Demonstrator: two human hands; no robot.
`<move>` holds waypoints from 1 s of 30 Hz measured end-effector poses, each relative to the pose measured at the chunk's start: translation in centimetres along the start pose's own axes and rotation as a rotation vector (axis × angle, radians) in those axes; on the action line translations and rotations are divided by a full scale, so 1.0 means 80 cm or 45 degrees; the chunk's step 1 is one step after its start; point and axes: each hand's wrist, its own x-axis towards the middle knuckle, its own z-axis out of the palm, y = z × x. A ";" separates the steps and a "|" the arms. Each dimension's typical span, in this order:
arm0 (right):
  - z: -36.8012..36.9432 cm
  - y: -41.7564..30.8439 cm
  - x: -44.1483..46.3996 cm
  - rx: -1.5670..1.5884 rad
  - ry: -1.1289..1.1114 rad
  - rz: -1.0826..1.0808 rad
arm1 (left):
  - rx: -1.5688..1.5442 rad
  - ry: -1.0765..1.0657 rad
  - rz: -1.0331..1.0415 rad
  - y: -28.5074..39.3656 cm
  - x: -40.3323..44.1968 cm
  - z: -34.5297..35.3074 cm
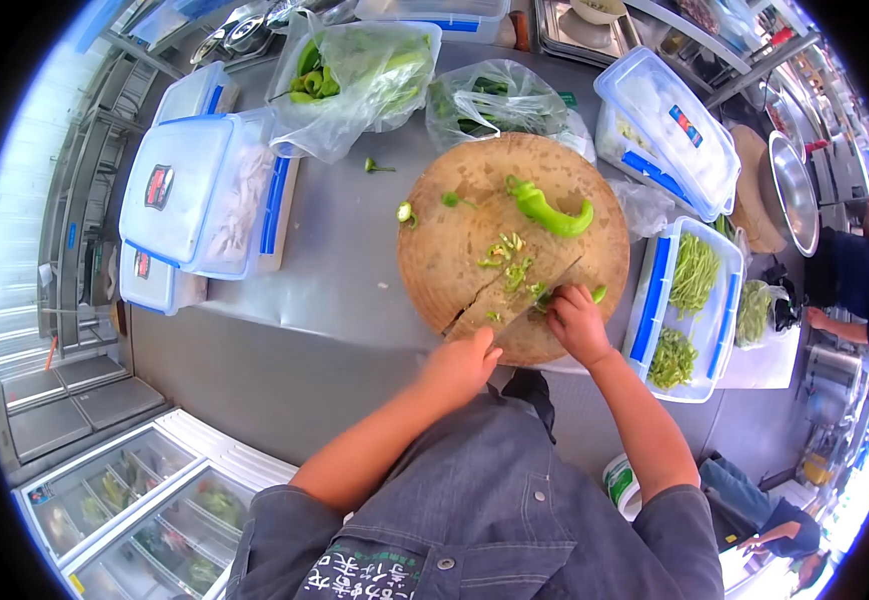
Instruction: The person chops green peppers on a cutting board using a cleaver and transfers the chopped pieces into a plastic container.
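A round wooden chopping board [444, 255] lies on the steel table before me. My left hand [462, 364] is closed round a knife's handle; the knife's blade [526, 306] slants across the board toward the upper right. Close by the blade, my right hand [576, 322] has its fingers curled down on a green pepper [599, 293], mostly hidden beneath them. Chopped pepper bits [517, 272] are scattered left of that hand. A whole curved green pepper [551, 211] rests farther back. Cut stem ends, one a pale-centred pepper top [407, 212], sit toward the board's left.
Lidded plastic boxes [176, 190] are stacked at left. Bags of green peppers [354, 75] and dark green vegetables [499, 100] stand behind the board. To the right is an open box [689, 312] of cut greens, with a lidded box [669, 130] beyond. Other people are at far right.
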 end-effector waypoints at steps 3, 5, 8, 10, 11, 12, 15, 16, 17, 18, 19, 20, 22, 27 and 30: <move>0.000 0.004 0.003 0.006 0.018 0.009 | -0.011 -0.016 -0.015 0.008 -0.005 -0.030; 0.004 0.005 0.001 0.017 0.032 0.020 | -0.005 -0.021 -0.017 0.019 -0.015 -0.040; 0.004 0.006 -0.003 -0.011 0.005 0.023 | -0.008 -0.095 0.005 0.021 -0.024 -0.026; 0.003 0.003 -0.005 -0.018 -0.008 0.036 | -0.024 0.000 0.039 0.010 -0.008 0.007; 0.001 0.003 -0.004 -0.034 -0.020 0.044 | -0.021 0.004 0.046 0.003 -0.006 0.012; -0.002 0.001 -0.002 -0.044 -0.015 0.043 | -0.030 -0.007 0.006 0.004 -0.002 0.013; -0.007 -0.012 -0.002 -0.003 0.062 0.141 | -0.079 -0.008 -0.050 0.000 0.001 0.008; -0.011 -0.012 0.000 -0.099 0.075 0.083 | -0.107 0.007 -0.051 -0.003 0.004 0.000; -0.018 -0.010 -0.001 -0.204 0.088 0.034 | -0.110 0.004 -0.028 -0.007 0.004 -0.004; -0.017 -0.010 -0.005 -0.196 0.076 0.045 | -0.111 0.020 -0.084 -0.012 -0.001 -0.008; -0.015 -0.007 -0.010 -0.214 0.072 0.065 | -0.115 0.031 -0.114 -0.014 0.000 -0.009; -0.016 -0.007 -0.012 -0.221 0.067 0.059 | -0.110 0.029 -0.127 -0.020 -0.002 -0.010; -0.014 -0.005 -0.014 -0.257 0.060 0.092 | -0.106 0.037 -0.113 -0.023 -0.006 -0.014; 0.004 -0.008 -0.005 -0.367 0.062 0.176 | -0.071 0.037 -0.077 -0.019 -0.008 -0.018; 0.009 -0.005 -0.013 -0.405 -0.073 0.208 | -0.083 0.043 -0.037 -0.023 -0.007 -0.016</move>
